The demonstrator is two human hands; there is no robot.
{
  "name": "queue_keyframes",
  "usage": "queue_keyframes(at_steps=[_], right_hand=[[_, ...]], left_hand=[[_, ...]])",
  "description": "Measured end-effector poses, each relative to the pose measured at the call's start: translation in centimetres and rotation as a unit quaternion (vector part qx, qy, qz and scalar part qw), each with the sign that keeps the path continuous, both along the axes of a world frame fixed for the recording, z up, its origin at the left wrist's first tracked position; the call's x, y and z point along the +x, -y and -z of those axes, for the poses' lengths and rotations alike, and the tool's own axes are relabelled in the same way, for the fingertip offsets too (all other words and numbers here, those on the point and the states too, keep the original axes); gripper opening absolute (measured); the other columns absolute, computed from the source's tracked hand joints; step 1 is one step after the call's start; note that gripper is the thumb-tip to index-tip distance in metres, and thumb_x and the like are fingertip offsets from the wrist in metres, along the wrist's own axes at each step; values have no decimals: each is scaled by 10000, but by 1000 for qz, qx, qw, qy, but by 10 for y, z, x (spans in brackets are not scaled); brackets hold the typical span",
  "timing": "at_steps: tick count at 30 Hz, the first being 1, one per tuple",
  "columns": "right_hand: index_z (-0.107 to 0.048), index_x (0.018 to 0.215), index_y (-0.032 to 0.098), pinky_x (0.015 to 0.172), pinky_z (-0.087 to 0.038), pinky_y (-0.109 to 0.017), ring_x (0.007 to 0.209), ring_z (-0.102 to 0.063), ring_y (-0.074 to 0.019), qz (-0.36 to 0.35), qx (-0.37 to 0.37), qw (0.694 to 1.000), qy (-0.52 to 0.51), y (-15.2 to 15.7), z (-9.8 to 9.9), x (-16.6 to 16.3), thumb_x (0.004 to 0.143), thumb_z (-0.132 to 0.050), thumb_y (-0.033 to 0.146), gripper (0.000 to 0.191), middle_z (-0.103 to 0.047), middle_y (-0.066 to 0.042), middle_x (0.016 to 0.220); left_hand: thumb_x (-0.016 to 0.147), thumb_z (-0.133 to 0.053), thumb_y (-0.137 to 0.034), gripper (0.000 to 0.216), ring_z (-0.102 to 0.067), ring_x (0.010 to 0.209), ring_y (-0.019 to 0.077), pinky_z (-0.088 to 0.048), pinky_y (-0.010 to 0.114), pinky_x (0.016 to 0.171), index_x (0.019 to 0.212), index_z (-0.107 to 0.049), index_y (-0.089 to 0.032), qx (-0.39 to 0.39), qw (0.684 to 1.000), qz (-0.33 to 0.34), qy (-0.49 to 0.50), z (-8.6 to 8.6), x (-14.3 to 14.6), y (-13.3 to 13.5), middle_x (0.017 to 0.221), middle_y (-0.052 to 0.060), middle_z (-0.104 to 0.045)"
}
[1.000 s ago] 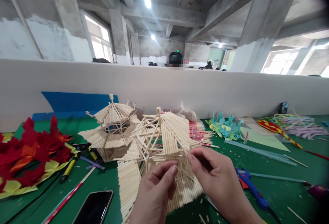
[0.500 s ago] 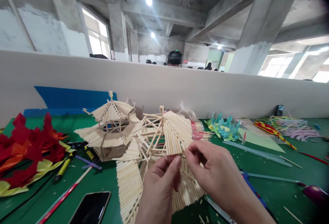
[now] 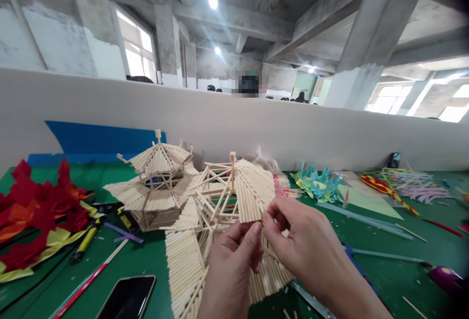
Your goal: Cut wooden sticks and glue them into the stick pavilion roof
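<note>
I have the model [image 3: 254, 197] at front centre, upright on the green table [image 3: 88, 272]; its upper roof is part covered in sticks, with bare frame on the left side.

Left hand [image 3: 230, 267]: thumb and forefinger are pinched together at the lower edge of the covered roof panel. Right hand [image 3: 302, 231]: thumb and fingertips are pinched together at that panel's right corner, just beside the left fingertips. I cannot tell whether either pinch bears on the edge itself or on a loose stick.

Directly behind, to the left, I see a second model [image 3: 160, 159] with two roof tiers. The phone [image 3: 128, 297] lies left of the near model; red petals [image 3: 54, 197] lie farther left. A metal blade [image 3: 311, 302] and a blue tool [image 3: 350, 251] are partly hidden by the right forearm. Beyond the hands, I note red-marked sticks [image 3: 287, 193], a teal paper flower [image 3: 322, 185] and clear rods [image 3: 366, 219]. A white partition [image 3: 220, 118] closes off the table's far edge.
</note>
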State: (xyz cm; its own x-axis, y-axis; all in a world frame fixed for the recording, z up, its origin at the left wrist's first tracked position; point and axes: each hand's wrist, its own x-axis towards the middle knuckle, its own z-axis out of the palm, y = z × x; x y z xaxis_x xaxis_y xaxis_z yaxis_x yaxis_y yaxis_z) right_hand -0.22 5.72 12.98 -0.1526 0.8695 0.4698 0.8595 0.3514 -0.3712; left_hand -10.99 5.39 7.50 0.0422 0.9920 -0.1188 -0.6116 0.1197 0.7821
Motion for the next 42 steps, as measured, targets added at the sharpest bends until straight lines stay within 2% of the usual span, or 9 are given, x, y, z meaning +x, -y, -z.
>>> queue_keyframes(at_steps=[10,21,28,31,34,37,42], right_hand=[[-478,624,201,511,-325,-258,529,-468,-128,-8,-51,998,45,-2,-7,1,754,-438,234,139,-538,0,594],[-425,608,204,490,-263,-264,515,-423,-125,-24,-48,989,140,-3,-19,2,756,-429,216,149,-496,13,573],[-463,665,203,487,-313,-250,506,-434,-106,-59,-43,997,38,-7,-19,11,754,-476,217,91,-499,38,573],[-514,787,203,517,-362,-251,543,-465,-103,-104,-23,993,-50,-13,-14,17,792,-461,190,54,-532,32,640],[-566,889,211,575,-409,-250,626,-500,-104,-167,-9,978,-120,-20,-5,22,806,-479,180,124,-554,5,776],[-593,963,228,588,-420,-242,695,-505,-109,-212,-17,966,-147,-25,5,25,793,-512,158,201,-534,-9,834],[-615,988,215,621,-435,-249,758,-501,-120,-241,-10,960,-144,-25,11,29,778,-539,136,237,-519,-24,857]], left_hand=[[632,-723,-270,145,-434,483,77,-334,173,488,720,-703,-157,8,1000,9,-14,-3,0,3,452,-45,-473],[602,-747,-291,172,-375,436,50,-279,151,435,696,-700,-155,11,1000,13,9,1,2,-1,459,-39,-505],[603,-739,-270,166,-373,411,46,-267,152,417,697,-693,-141,-11,1000,-6,-9,-2,3,0,450,-41,-498],[587,-749,-255,162,-385,423,45,-283,154,428,682,-689,-137,-18,1000,-19,-4,-2,4,1,469,-41,-500],[569,-761,-264,184,-391,416,44,-276,150,415,677,-689,-133,-21,1000,-21,-4,-3,4,1,454,-43,-498],[559,-766,-278,207,-399,403,41,-257,145,393,680,-690,-128,-20,1000,-21,-8,-3,5,0,458,-40,-513],[585,-754,-255,155,-379,420,39,-280,150,421,689,-705,-152,-5,1000,-17,-9,-2,4,0,468,-40,-518]])
